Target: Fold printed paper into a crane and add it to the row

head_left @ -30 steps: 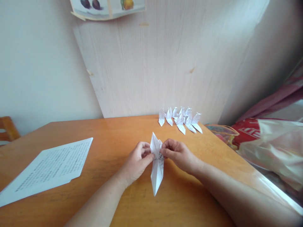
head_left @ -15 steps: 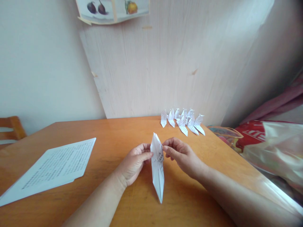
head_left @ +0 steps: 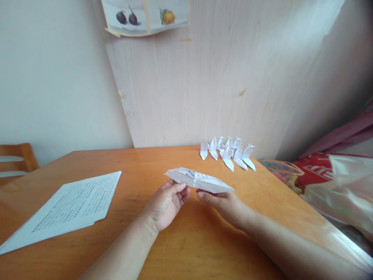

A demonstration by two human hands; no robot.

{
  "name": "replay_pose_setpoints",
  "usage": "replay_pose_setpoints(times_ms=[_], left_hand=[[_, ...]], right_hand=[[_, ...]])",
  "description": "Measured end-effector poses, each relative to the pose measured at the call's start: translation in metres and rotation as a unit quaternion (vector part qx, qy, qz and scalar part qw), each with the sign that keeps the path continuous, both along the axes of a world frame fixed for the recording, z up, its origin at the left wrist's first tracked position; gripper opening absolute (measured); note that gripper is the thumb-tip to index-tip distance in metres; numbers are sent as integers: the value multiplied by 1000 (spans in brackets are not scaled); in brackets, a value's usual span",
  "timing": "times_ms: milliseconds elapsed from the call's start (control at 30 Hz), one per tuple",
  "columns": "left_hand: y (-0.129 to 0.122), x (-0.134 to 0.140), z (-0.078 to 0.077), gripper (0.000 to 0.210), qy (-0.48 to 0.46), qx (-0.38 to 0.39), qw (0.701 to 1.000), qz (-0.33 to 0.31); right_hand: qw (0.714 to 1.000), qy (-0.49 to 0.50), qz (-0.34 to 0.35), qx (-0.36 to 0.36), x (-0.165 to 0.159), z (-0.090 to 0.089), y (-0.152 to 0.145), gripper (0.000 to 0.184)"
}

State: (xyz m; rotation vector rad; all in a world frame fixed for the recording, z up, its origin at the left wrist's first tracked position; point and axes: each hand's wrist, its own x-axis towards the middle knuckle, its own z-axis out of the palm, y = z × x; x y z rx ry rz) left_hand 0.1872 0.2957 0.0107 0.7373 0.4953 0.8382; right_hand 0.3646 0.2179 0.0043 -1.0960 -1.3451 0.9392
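Note:
A long, pointed strip of folded white paper (head_left: 208, 182) with printed characters lies crosswise in the air above the table. My left hand (head_left: 171, 200) pinches its lower edge left of the middle, thumb in front. My right hand (head_left: 224, 204) is at the underside of its right half, thumb and fingers closed at the lower edge, with some fingers hidden behind the paper. Several finished paper cranes (head_left: 227, 152), white with print on some, stand in a cluster at the table's far right edge.
A stack of printed paper sheets (head_left: 72, 206) lies on the left of the wooden table (head_left: 140, 249). Bags (head_left: 335, 190) in red and whitish plastic crowd the right side. Behind stands a pale board (head_left: 189, 89) with fruit pictures (head_left: 148, 17); a wooden chair (head_left: 27, 157) is at far left.
The folded paper has turned from upright to crosswise, its near tip swinging right. My right hand has shifted from its upper right edge to its underside. The view has moved slightly.

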Motion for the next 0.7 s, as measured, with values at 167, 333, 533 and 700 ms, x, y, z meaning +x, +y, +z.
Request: replay_pose_setpoints(times_ms=[167, 333, 533, 700], left_hand=[[-5, 4, -5, 20, 32, 28, 997, -59], [-9, 5, -4, 34, 52, 56, 994, -82], [-11, 2, 1, 51, 140, 167, 976, 4], [-9, -2, -2, 56, 335, 382, 845, 166]], right_hand=[[996, 79, 25, 24, -8, 0, 1, 24], [992, 96, -75, -5, 0, -7, 4, 27], [989, 21, -144, 25, 8, -3, 5, 25], [975, -134, -116, 133, 8, -1, 3, 18]])
